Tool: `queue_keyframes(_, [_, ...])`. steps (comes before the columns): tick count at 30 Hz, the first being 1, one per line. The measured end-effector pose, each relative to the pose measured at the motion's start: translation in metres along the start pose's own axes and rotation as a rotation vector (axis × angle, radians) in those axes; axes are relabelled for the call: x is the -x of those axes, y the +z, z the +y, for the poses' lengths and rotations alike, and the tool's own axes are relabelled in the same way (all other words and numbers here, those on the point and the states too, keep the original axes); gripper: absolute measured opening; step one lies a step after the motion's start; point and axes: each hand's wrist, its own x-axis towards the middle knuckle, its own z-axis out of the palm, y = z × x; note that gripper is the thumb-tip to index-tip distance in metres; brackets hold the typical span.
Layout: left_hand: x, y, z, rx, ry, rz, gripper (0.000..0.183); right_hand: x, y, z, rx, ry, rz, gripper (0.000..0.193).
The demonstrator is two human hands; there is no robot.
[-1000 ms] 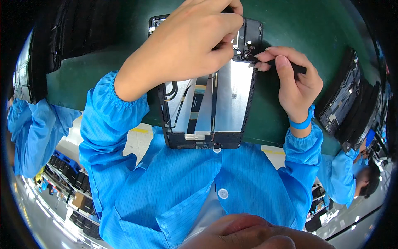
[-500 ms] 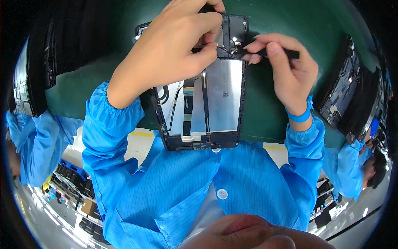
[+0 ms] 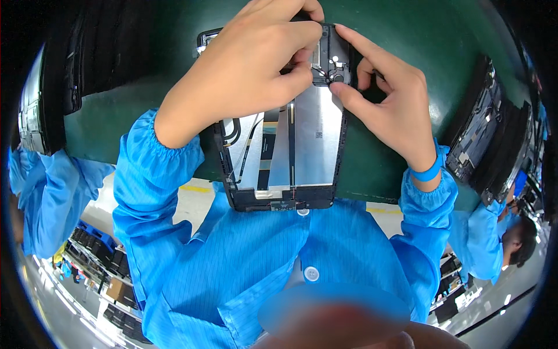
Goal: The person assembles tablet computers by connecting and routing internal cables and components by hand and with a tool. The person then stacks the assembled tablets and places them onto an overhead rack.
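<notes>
Centrally, toward twelve o'clock, I logged from my remote post: one opened flat device (image 3: 317, 139), black frame around a silvery inner plate, a dark strip running lengthwise over it, thin wires in the black section at its twelve-o'clock end; its six-o'clock edge overlapped the blue jacket (image 3: 360, 250) in my view.

Item: left hand (image 3: 250, 75), between eleven and twelve, over the device's upper part, hiding much of it. Fingers bent, thumb and forefinger near each other; whether they pinched anything I could not tell.

Item: right hand (image 3: 395, 99), at two o'clock. Thumb and forefinger stood well apart, the forefinger's tip by the device's one-o'clock corner, the thumb's tip on its edge lower down. Other fingers curled; I could not tell whether they held something.

Item: blue wristband (image 3: 427, 170), on the right wrist.

Item: green work surface (image 3: 372, 157), beneath the device.

Item: dark flat parts (image 3: 476, 128), stacked at a tilt between two and three o'clock.

Item: further stack (image 3: 35, 110), dark and silvery, between nine and ten.

Item: co-worker (image 3: 476, 244), blue-sleeved, between three and four.

Item: shelving (image 3: 107, 273), loaded, at eight o'clock.
</notes>
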Motion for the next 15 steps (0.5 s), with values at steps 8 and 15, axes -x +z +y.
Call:
queue_keyframes(8, [-0.0005, -0.0011, -0.0033, -0.049, -0.001, -0.045, 0.018, -0.0044, 0.0013, 0.0037, -0.018, 0.016, 0.016, 0.065])
queue_keyframes(15, [0.0022, 0.0026, -0.0027, -0.024, 0.030, 0.015, 0.019, -0.0041, 0.0020, 0.0110, -0.020, -0.059, 0.041, 0.064])
